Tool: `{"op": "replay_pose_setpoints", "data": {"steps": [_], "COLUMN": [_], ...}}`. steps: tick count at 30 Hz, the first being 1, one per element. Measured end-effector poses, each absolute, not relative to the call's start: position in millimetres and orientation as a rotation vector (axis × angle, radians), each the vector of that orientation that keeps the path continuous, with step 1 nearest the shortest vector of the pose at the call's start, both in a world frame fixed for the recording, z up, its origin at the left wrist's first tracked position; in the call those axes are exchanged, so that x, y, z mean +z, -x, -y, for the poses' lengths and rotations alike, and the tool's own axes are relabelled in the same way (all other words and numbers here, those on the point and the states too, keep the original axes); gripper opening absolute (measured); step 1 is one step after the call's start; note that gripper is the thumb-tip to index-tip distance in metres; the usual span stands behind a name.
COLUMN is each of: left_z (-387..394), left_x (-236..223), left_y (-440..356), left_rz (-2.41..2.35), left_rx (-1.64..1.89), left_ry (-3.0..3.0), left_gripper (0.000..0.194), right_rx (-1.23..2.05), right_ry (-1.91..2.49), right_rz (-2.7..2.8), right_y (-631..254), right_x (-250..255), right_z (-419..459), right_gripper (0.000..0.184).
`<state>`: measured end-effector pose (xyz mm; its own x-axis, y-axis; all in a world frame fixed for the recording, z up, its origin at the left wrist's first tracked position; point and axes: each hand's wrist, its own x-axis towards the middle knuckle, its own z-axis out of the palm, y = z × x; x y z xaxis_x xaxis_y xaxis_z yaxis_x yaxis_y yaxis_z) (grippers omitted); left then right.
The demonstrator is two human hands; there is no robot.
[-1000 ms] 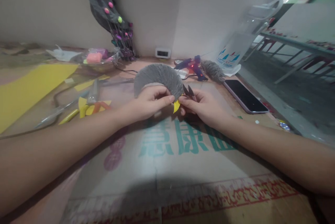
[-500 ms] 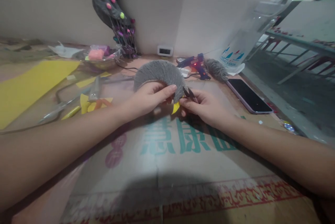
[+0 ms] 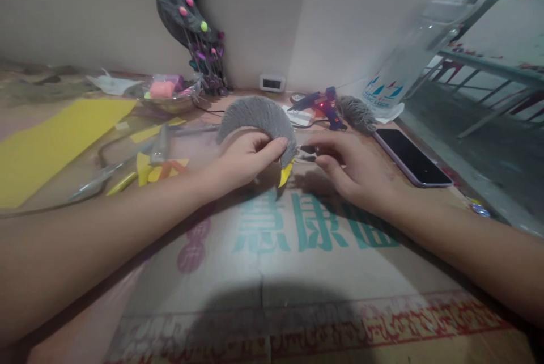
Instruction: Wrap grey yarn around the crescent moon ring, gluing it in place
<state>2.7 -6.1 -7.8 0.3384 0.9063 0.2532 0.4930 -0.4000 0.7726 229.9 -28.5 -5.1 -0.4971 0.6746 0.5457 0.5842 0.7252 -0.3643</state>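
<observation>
Crescent (image 3: 259,111), grey and yarn-wrapped, is taken as landmark; it is held above the printed cardboard (image 3: 238,279) on the surface (image 3: 63,347). A yellow tip (image 3: 286,173) is seen at its right end, pointed downward.

Left hand (image 3: 244,161): grip clamped on the crescent, thumb laid over its right part, fingers partly hidden beneath.

Right hand (image 3: 352,171): positioned just right of the crescent. A small dark-bladed tool (image 3: 309,149) is held in its grip, between thumb and fingers; fine detail is blurred.

Beyond the crescent, by the wall, a clock (image 3: 272,83) is noted. Beyond and to its right, the glue gun (image 3: 326,108) is seen with a red light lit, then a yarn bundle (image 3: 357,114) and a clear bottle (image 3: 393,69). The phone (image 3: 412,157) is placed farther right, screen up and dark.

Left of the crescent, yellow scraps (image 3: 143,170) and a yellow sheet (image 3: 63,145) are laid out. Beyond it on the left, a filled bowl (image 3: 170,104) and a grey piece dotted with coloured balls (image 3: 176,7) are observed, the latter upright near the wall (image 3: 259,18).
</observation>
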Motion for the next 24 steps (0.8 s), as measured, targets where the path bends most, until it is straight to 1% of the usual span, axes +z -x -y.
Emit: {"op": "replay_pose_setpoints", "data": {"steps": [4, 9, 15, 20, 24], "left_z": [6, 5, 7, 9, 9], "left_x": [-6, -7, -2, 1, 4], "left_y": [-3, -2, -1, -2, -3], "left_rz": [-1.256, -1.247, -1.25, -1.253, -1.265], "left_rx": [0.895, 0.881, 0.828, 0.833, 0.791], "left_ry": [-2.089, -2.136, -2.202, -2.224, -2.236], "left_gripper": [0.054, 0.054, 0.054, 0.053, 0.053], "right_rx": [-0.048, -0.188, -0.194, -0.201, -0.207], "right_ry": [0.955, 0.855, 0.946, 0.923, 0.947], "right_rz": [2.441, 2.433, 2.494, 2.495, 2.547], "right_y": [-230, -230, -229, -228, -227], "right_x": [-6, -11, -5, -5, -6], "right_z": [31, 33, 33, 32, 32], "right_gripper": [0.028, 0.032, 0.028, 0.028, 0.023]}}
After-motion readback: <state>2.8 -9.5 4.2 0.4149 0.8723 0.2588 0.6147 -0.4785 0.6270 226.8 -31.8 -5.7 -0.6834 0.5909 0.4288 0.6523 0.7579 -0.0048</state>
